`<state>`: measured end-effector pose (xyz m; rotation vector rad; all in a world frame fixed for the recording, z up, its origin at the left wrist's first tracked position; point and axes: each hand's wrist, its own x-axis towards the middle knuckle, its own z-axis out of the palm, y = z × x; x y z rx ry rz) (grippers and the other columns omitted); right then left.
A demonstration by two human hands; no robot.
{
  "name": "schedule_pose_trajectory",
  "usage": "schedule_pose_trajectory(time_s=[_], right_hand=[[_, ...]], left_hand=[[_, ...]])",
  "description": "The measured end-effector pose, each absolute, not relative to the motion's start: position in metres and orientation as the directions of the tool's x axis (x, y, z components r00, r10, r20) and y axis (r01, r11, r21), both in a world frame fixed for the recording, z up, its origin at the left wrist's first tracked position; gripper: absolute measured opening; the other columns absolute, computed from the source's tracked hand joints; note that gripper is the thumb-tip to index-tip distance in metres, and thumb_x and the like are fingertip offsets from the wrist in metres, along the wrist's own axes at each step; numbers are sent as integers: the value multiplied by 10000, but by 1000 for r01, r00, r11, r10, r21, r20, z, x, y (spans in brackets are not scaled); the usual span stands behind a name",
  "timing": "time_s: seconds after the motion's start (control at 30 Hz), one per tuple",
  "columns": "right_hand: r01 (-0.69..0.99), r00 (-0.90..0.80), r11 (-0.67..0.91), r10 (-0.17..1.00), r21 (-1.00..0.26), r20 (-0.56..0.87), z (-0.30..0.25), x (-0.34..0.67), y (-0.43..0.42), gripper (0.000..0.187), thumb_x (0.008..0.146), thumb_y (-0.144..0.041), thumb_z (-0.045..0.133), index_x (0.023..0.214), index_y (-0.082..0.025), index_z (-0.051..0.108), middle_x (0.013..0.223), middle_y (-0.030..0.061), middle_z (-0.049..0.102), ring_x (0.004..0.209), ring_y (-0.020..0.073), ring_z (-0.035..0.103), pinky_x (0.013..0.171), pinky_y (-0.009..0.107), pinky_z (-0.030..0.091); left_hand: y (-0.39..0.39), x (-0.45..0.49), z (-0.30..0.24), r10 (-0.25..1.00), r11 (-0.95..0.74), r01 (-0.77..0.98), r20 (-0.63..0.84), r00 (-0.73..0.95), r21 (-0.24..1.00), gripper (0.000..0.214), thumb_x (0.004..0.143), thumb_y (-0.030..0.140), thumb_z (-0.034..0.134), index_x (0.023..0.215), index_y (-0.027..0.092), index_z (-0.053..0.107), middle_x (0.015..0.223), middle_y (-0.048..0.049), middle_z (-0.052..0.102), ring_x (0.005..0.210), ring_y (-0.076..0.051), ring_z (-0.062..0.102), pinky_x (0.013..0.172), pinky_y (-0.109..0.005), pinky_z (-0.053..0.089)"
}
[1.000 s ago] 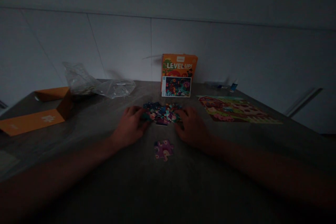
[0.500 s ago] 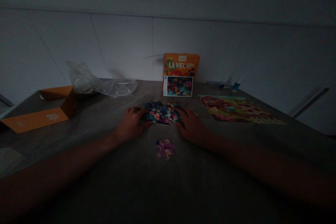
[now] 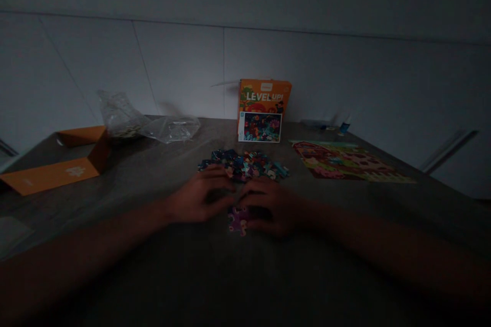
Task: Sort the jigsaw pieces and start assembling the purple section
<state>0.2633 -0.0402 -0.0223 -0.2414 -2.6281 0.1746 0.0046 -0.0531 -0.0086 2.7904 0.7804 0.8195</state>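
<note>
A heap of colourful jigsaw pieces (image 3: 251,163) lies on the table beyond my hands. My left hand (image 3: 203,195) is at the near left edge of the heap, thumb apart from its fingers, with nothing seen in it. Palm down, my right hand (image 3: 272,205) has its fingers stretched leftward and its thumb spread away from them. Close by that thumb lies a purple puzzle section (image 3: 237,222) with knobbed edges, partly covered by the right hand; dim light and blur hide whether they touch.
An orange "LEVEL UP!" box (image 3: 286,94) stands at the back, a small picture card (image 3: 262,127) leaning on it. To the left are an open orange box (image 3: 49,176) and clear plastic bags (image 3: 172,127). A farm-scene puzzle (image 3: 345,161) and a small bottle (image 3: 344,127) are right.
Both hands have come back from the sides of the heap toward me and closer together. More of the heap shows, while the right hand now covers part of the purple section.
</note>
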Motion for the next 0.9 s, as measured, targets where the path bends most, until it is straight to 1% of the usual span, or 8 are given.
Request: schedule_pose_trajectory(time_s=[0.03,0.07,0.13,0.2,0.33,0.53,0.7,0.9], right_hand=[[144,-857,978,201,-154,475,-23,263,-40,337,951,-472,639,1060,-159,700,1048,115,689,963,230,634,867,401,512],[149,-850,979,199,-139,487,-23,263,-40,335,949,-478,633,1015,-156,697,1001,109,681,918,222,624,822,383,504],[167,-850,979,202,-115,487,-23,263,-42,318,949,-472,624,943,-159,680,936,93,663,852,207,601,764,359,479],[191,-851,974,225,-119,475,-23,262,-43,302,947,-460,628,905,-163,665,908,79,655,824,196,589,741,344,461],[212,-843,967,253,-139,474,-23,262,-44,325,940,-485,650,917,-162,677,896,72,660,825,190,596,728,329,456],[221,-817,971,237,-95,525,-27,261,-41,405,936,-550,645,863,-153,685,839,69,664,788,188,592,730,339,461],[196,-815,974,227,-116,532,-27,261,-40,382,933,-531,654,891,-153,687,856,71,671,790,186,596,717,333,460],[190,-820,974,229,-127,525,-28,262,-39,365,922,-517,667,913,-153,690,869,73,668,792,188,600,707,332,462]], left_hand=[[-58,7,-6,444,-894,358,430,786,269,155,968,323,636,1026,194,700,1002,-69,707,985,-226,650,968,-425,507],[-62,9,-4,383,-917,291,399,833,274,159,950,343,672,1014,201,701,985,-63,702,959,-217,648,958,-405,506],[-66,12,-3,332,-925,230,349,877,303,194,905,358,734,1024,208,703,1024,-69,689,987,-219,641,929,-367,514],[-66,13,-5,349,-911,234,333,876,339,194,899,335,742,1040,207,704,1062,-77,677,1014,-219,639,894,-339,529],[-60,10,-10,367,-896,231,343,865,379,151,943,297,695,1051,191,707,1051,-80,674,983,-204,655,867,-328,549],[-60,9,-9,419,-885,299,329,846,357,227,929,337,713,1090,178,693,1108,-97,675,1024,-230,657,913,-378,549],[-60,10,-8,447,-871,329,312,838,364,216,926,350,710,1054,176,696,1077,-88,683,985,-224,664,880,-372,553],[-59,10,-8,443,-875,328,316,839,357,213,921,343,721,1066,189,701,1082,-81,689,1006,-224,664,912,-377,551]])
